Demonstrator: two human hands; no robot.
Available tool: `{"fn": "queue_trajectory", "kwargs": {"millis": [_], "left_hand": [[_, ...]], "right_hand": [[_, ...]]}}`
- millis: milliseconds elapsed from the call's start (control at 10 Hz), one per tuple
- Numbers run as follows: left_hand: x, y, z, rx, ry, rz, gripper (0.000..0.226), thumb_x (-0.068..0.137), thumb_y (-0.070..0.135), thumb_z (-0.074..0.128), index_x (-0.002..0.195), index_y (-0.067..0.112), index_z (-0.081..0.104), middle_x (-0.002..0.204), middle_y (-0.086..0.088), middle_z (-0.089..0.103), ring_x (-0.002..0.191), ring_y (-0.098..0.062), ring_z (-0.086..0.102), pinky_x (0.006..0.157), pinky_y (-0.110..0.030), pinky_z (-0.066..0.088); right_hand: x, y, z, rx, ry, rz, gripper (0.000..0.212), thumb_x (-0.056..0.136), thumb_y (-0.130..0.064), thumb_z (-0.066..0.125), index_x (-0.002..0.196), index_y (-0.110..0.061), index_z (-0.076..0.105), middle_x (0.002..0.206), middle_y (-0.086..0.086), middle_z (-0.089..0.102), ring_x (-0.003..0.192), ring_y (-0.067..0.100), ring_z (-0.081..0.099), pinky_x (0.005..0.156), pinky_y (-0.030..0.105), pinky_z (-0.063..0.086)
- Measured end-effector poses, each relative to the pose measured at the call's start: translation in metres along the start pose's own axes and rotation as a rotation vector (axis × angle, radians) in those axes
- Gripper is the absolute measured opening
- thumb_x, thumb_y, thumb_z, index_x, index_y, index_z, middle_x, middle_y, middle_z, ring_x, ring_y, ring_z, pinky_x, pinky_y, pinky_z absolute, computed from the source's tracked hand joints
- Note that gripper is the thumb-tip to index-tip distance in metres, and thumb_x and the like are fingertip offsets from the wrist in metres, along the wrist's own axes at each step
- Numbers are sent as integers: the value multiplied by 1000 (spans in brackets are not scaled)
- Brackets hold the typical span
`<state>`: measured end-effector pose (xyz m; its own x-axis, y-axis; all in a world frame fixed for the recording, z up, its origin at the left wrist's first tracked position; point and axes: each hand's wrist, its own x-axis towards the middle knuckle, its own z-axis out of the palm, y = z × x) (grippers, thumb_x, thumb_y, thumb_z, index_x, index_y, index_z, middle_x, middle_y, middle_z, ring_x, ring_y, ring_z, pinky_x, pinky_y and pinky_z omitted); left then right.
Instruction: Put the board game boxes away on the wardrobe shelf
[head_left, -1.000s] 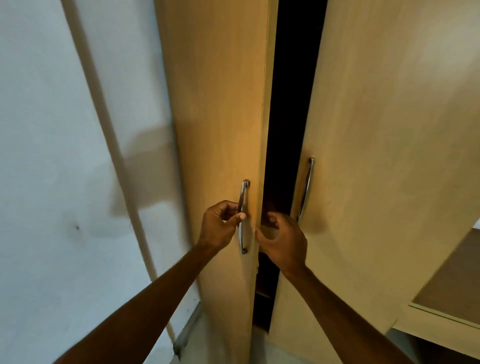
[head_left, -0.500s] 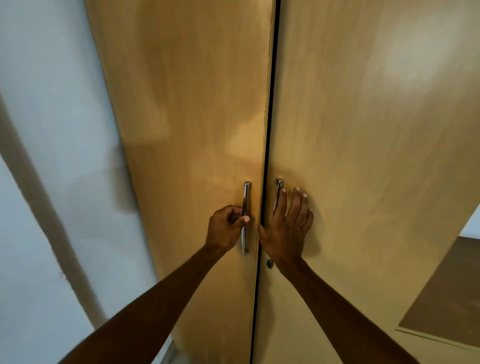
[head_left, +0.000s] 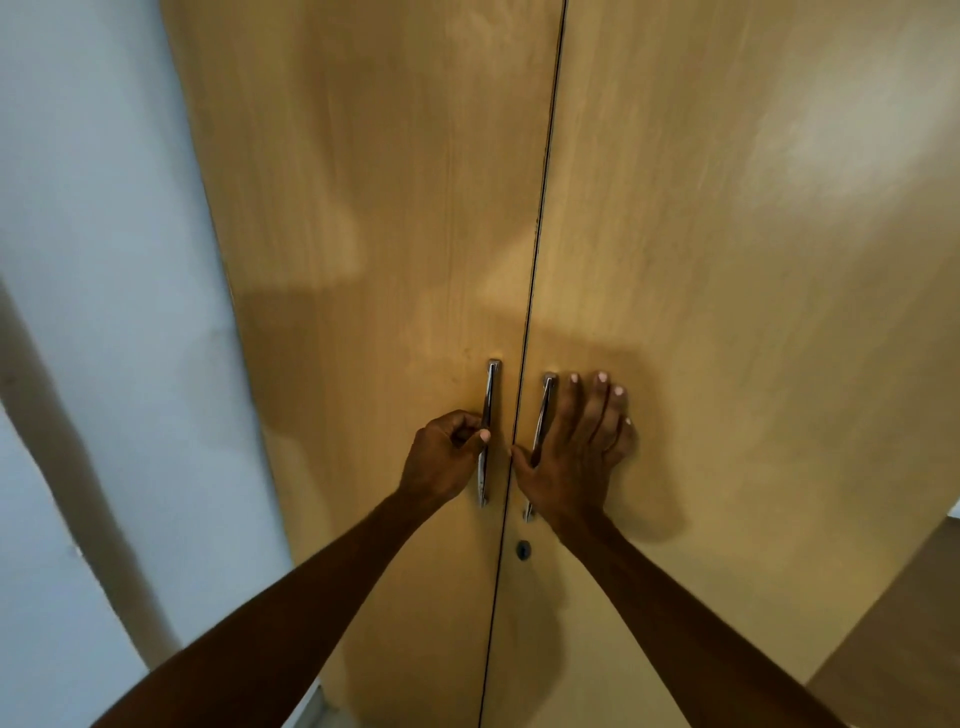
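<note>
Wardrobe doors (head_left: 395, 218): shut. Left hand (head_left: 441, 460) fingers curled around left handle (head_left: 488, 415); right hand (head_left: 576, 452) fingers spread, flat on the right door, likely pressing it flush.

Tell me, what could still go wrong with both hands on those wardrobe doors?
The right hand lies flat over the right handle, thumb close to the seam between the doors; if a door springs back it might get nipped. The left hand is curled around the left handle, so letting go with a tug could swing that door open. The keyhole shows no key, so the doors may be unlocked.
</note>
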<state>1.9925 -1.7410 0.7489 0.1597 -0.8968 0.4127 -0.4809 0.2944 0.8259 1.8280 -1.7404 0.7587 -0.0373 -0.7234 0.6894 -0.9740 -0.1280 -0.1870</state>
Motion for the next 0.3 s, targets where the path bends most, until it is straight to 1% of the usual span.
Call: {"fn": "queue_trajectory", "kwargs": {"millis": [100,200,300], "left_hand": [[-19,1,-15,92,40,42,15,92,28,63,106,27,68,98,15,68,93,-4,63,84,-32,56],[-52,6,-35,255,119,27,27,93,36,60,118,26,64,115,10,66,103,-7,59,86,-30,51],[-84,9,-61,373,252,73,37,92,43,59,124,25,62,124,6,64,110,-11,59,88,-27,47]], "right_hand": [[-5,2,-3,80,-23,-18,114,68,-68,64,153,-11,14,160,19,3,148,38,-2,117,55,8],[-20,-1,-12,229,-49,-59,111,72,-69,61,154,-14,10,162,15,1,149,32,-5,118,54,12],[-38,-8,-24,312,-76,-151,107,75,-72,55,154,-19,6,163,12,-7,149,29,-11,119,53,9]]}}
